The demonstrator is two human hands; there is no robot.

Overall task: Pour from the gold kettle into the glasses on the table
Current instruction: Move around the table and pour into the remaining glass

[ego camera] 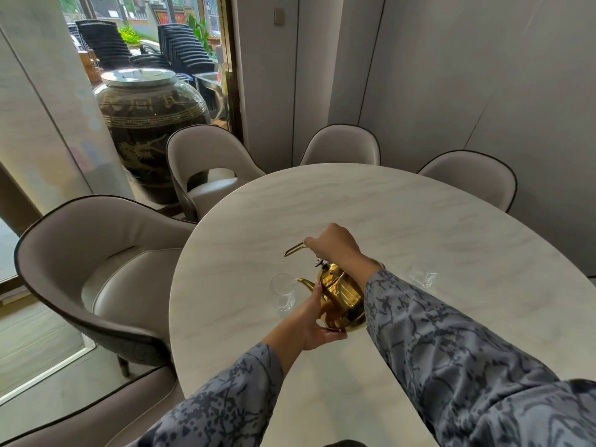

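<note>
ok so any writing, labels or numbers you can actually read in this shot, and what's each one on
Nothing here reads clearly enough to quote.
Dark jar by the window: large gold characters across its shoulder, too blurred and reflective to read.
Red signs outside behind the glass: too small and blurred to read.
Gold kettle: no visible marking.
Near glass at the spout and far glass: no markings.
</note>
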